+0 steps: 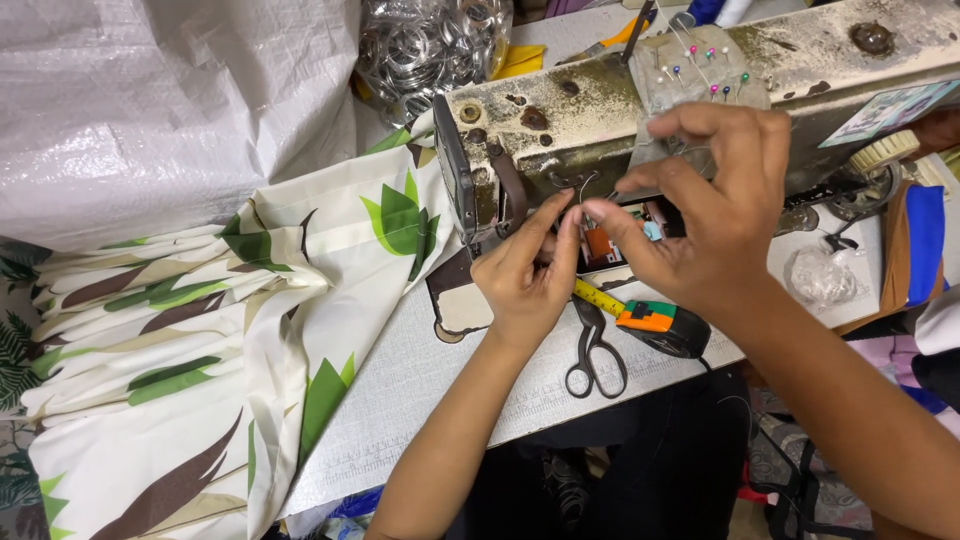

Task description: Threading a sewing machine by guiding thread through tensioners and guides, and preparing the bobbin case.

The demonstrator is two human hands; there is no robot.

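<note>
A rectangular pale label sits on the sewing machine at its right end, and a clear bag of metal rings lies behind. Your left hand and right hand meet at the needle area, fingertips pinched nearly closed on fine thread.

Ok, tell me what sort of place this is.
Most likely a sewing or tailoring workshop. Both hands work at the head of an old sewing machine, leaf-print fabric spreads over the table, and scissors lie beside a tape measure.
</note>
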